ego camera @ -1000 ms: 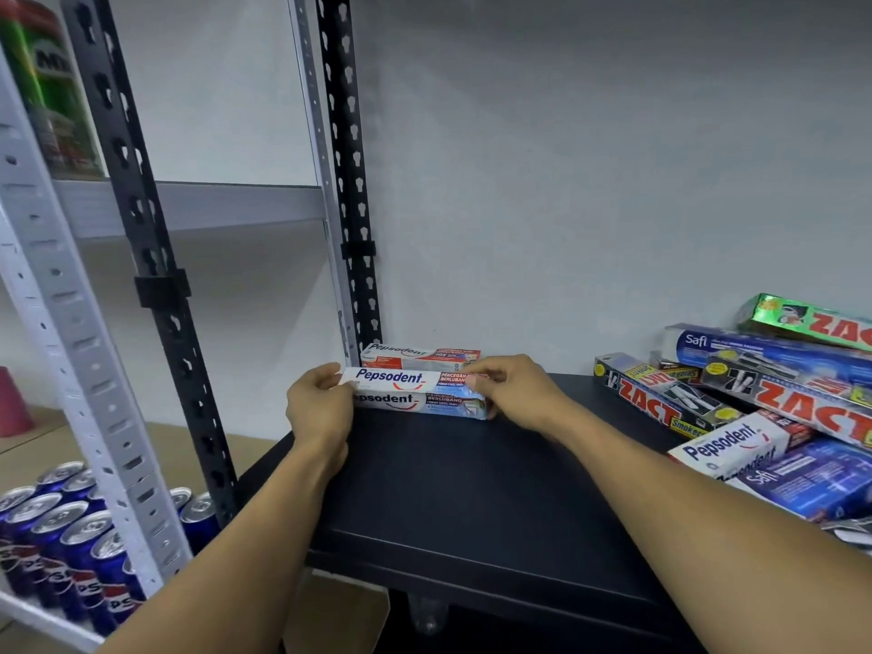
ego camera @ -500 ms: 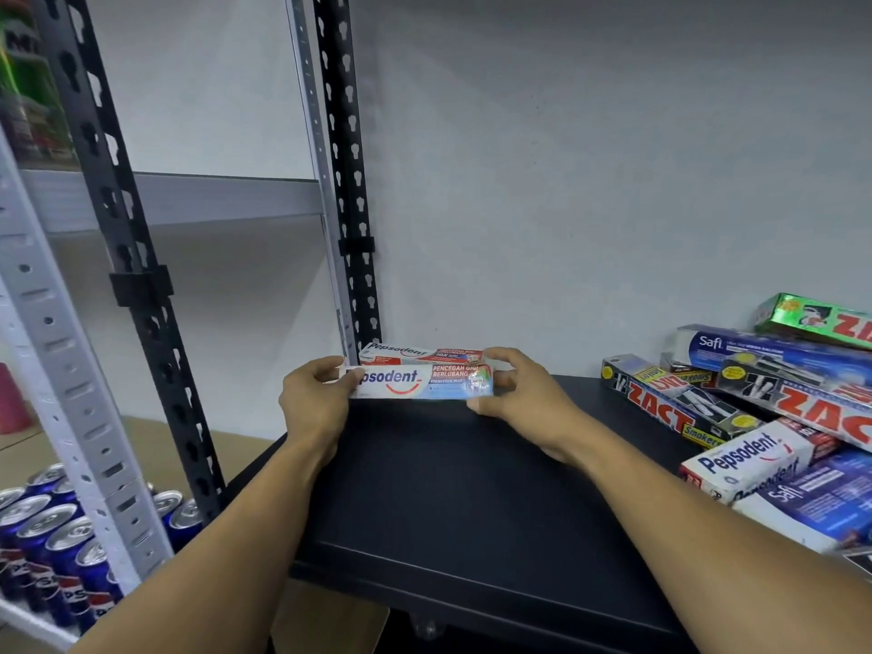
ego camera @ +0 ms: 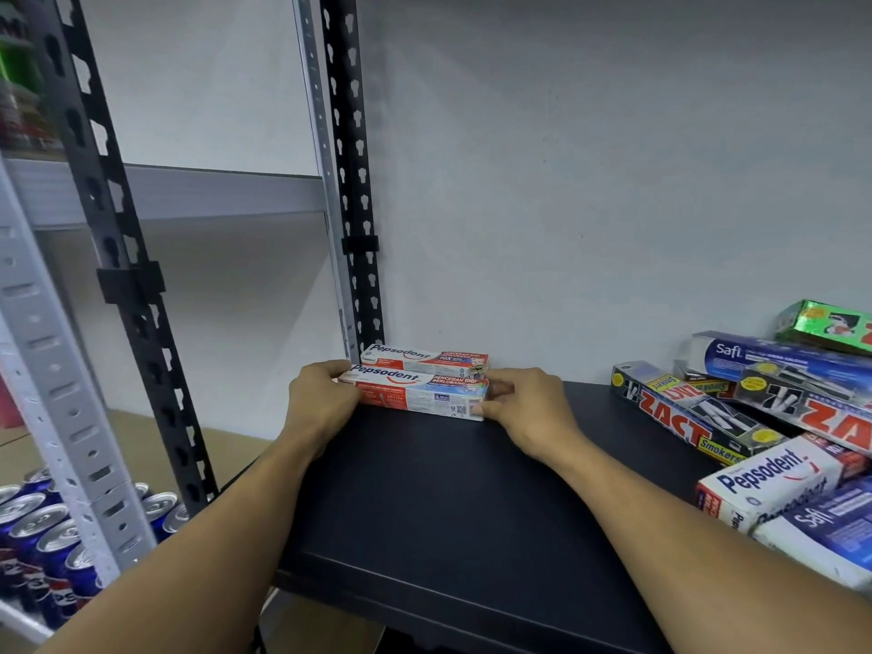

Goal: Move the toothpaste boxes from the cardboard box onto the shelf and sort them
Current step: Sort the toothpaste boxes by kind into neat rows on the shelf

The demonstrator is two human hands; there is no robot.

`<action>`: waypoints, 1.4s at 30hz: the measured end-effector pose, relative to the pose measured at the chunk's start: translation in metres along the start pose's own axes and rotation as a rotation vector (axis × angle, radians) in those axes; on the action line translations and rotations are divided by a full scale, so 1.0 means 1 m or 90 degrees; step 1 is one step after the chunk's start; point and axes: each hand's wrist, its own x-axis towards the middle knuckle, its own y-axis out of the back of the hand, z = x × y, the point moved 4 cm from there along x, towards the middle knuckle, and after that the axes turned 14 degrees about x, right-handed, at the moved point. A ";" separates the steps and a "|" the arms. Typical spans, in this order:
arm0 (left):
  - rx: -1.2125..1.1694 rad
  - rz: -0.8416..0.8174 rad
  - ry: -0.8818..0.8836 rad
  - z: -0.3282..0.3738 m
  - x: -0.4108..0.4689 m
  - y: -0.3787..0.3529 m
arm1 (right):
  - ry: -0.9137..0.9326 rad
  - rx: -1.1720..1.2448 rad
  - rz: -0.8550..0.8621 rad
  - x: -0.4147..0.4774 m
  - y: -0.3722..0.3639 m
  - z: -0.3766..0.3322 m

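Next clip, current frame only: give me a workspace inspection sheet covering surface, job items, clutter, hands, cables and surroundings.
Surface: black shelf, matte, with boxes at its back left and along its right side.
Job's things: front Pepsodent box lies lengthwise at the back left, close in front of the rear Pepsodent box by the wall; the cardboard box is not in view.
Clutter: unsorted pile at the right, overlapping at angles: Zact box, Safi box, large Pepsodent box, green box.
Hands: left hand grips the front box's left end; right hand pinches its right end.
Cables: nothing seen.
Surroundings: grey wall, slotted black upright, Pepsi cans low in the neighbouring rack, left.
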 end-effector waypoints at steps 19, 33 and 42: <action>0.075 0.028 0.000 -0.018 0.026 -0.005 | 0.038 -0.114 -0.041 0.015 -0.011 0.005; 0.112 0.038 -0.026 -0.019 0.027 -0.008 | 0.037 -0.097 -0.032 0.014 -0.011 0.005; 0.102 0.022 -0.011 -0.022 0.030 -0.011 | 0.023 -0.086 -0.028 0.011 -0.009 0.003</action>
